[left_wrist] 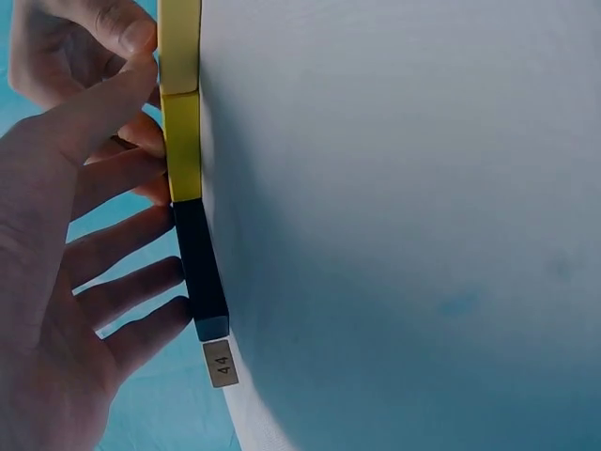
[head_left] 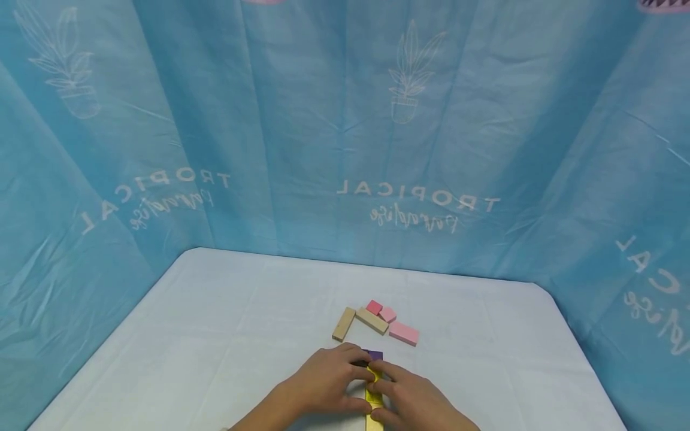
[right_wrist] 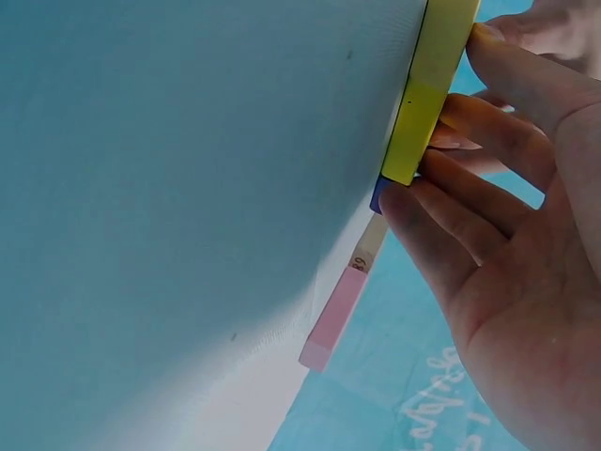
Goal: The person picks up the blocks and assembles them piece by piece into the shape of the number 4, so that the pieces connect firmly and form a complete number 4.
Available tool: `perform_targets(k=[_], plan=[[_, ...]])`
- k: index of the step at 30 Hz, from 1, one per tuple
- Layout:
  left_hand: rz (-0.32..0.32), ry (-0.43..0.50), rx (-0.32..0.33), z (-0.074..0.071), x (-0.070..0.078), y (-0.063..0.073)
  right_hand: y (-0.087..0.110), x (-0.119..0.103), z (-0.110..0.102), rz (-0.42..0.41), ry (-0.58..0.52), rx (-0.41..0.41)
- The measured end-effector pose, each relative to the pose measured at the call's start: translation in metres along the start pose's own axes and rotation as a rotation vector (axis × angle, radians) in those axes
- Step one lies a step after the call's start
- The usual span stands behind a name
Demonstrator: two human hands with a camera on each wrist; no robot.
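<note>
A row of wooden blocks lies on the table between the two hands: a pale yellow block [left_wrist: 178, 47] nearest the body, a bright yellow block [left_wrist: 182, 146], then a dark purple block [head_left: 377, 355] at the far end. My left hand [head_left: 333, 378] is on the row's left side, its spread fingers fairly straight with the tips against the blocks. From the right, my right hand [head_left: 419, 400] reaches in, extended fingertips touching the yellow and purple blocks. In the right wrist view its thumb is at the pale yellow block [right_wrist: 446, 42]. Fingers partly cover the row in the head view.
Beyond the hands lie two plain wood blocks [head_left: 344, 325], a pink block [head_left: 403, 333], a smaller light pink piece [head_left: 388, 314] and a red piece [head_left: 374, 307]. They rest on a white-covered table [head_left: 259, 311]. A blue printed curtain [head_left: 302, 137] surrounds the table's back and sides.
</note>
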State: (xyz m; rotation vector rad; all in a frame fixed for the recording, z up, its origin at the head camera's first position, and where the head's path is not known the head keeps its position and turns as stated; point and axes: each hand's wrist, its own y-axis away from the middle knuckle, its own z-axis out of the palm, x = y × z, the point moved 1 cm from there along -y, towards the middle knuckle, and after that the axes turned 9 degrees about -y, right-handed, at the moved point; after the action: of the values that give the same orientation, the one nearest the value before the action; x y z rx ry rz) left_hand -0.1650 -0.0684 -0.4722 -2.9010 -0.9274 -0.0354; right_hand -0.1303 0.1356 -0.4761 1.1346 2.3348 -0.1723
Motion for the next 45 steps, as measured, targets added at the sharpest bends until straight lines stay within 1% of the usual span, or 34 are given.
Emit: perform_targets(k=[4, 9, 13, 19, 25, 29, 33, 38, 41, 45], plan=[[-0.015, -0.006, 0.001, 0.0001, 0.0014, -0.0004, 0.0, -0.001, -0.001, -0.009, 0.001, 0.001], [-0.029, -0.008, 0.005, 0.0003, 0.002, -0.0014, 0.0005, 0.0, -0.0019, -0.034, 0.006, 0.029], [-0.046, 0.011, 0.001, -0.0005, 0.0027, -0.0019, 0.0002, 0.0, -0.0011, -0.024, 0.011, 0.03], [-0.07, 0.025, -0.024, -0.0011, 0.0036, -0.003, -0.0005, -0.0013, -0.0014, 0.001, 0.013, 0.017], [-0.1, 0.055, -0.067, -0.0019, 0.0036, -0.0046, -0.0012, -0.0009, -0.0006, 0.0, 0.033, 0.02], [-0.116, 0.064, -0.074, -0.0007, 0.0034, -0.0042, -0.0014, -0.0002, 0.0005, -0.004, 0.04, 0.022], [-0.111, 0.04, -0.056, -0.0015, 0.0047, -0.0041, -0.0014, -0.0002, 0.0008, -0.013, 0.042, 0.016], [-0.08, -0.017, -0.027, -0.0035, 0.0063, -0.0056, -0.0006, -0.0021, 0.0002, -0.044, 0.072, 0.022], [-0.073, -0.014, -0.027, -0.0039, 0.0063, -0.0059, -0.0004, -0.0031, -0.0004, -0.043, 0.091, 0.025], [-0.078, 0.03, -0.053, -0.004, 0.0057, -0.0054, -0.0004, -0.0032, -0.0006, -0.024, 0.099, 0.02]])
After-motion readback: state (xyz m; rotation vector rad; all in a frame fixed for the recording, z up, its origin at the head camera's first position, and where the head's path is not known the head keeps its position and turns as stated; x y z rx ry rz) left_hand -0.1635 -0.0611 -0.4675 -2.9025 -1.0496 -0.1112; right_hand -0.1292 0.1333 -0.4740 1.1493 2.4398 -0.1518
